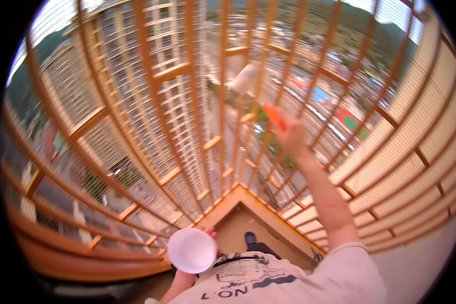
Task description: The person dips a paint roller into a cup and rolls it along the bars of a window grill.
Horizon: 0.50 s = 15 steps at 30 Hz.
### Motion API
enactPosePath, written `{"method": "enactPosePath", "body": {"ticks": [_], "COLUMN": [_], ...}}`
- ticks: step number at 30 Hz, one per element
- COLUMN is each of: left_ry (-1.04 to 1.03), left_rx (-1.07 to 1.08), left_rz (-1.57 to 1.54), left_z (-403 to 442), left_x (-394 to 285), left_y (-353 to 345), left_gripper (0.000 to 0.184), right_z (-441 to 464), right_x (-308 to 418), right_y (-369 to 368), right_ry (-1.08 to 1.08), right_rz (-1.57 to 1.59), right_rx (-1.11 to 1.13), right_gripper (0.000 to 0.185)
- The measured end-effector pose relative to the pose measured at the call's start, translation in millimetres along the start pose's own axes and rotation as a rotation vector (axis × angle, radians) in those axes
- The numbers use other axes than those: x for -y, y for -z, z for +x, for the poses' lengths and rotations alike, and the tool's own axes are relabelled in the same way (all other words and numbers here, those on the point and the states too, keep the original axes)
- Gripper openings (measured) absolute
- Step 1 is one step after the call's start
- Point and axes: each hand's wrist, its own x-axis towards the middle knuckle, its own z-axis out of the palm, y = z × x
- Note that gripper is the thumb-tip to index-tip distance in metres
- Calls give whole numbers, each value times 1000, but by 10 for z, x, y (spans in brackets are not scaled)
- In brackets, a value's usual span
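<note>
My left hand [187, 278] is closed around a white bowl [191, 250], held low in front of my body with its mouth facing up. Fingertips show at the bowl's right side; the inside looks plain white. My right hand [290, 135] reaches out toward the railing corner, its fingers closed on an orange stick-like thing [274, 116] smeared by motion. Beyond its tip is a pale, rounded, blurred shape [244, 79]; whether the two are joined I cannot tell.
Orange-brown railing bars [191, 101] with thin wires surround me and meet at a corner ledge [239, 188]. Outside, far below, are tall buildings [119, 66], a road and a coloured sports court [350, 122]. My dark shoe [250, 238] stands on the brown floor [233, 223].
</note>
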Motion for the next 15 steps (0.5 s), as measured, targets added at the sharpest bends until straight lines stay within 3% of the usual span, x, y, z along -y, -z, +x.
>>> {"method": "enactPosePath", "body": {"ticks": [5, 7, 8, 9, 11, 12, 13, 14, 15], "left_ry": [-26, -63, -28, -7, 27, -29, -52, -114, -176], "left_rx": [-32, -75, -49, -23, 37, 76, 128, 64, 42], "left_rz": [89, 48, 11, -28, -55, -45, -80, -73, -35], "left_z": [113, 184, 236, 255, 280, 206, 215, 194, 103], "left_x": [216, 232, 217, 246, 246, 353, 353, 410, 514], "left_y": [-136, -80, 10, 30, 104, 98, 376, 408, 552], "left_gripper": [66, 68, 64, 61, 55, 54, 63, 62, 65], "right_z": [-1694, -2288, -2884, -3261, -3684, -3790, -3900, -4188, -4445], "right_x": [-298, -214, -512, -560, -497, -396, -353, -467, -588], "right_y": [-90, -84, -338, -461, -565, -538, -520, -591, -735], "right_ry": [-572, -683, -730, -904, -1320, -1421, -1530, -1600, -1669], "right_rz": [275, 394, 384, 540, 674, 776, 864, 976, 981], "right_rx": [153, 173, 241, 266, 348, 381, 427, 460, 524], "right_gripper": [39, 36, 33, 29, 37, 37, 38, 20, 15]}}
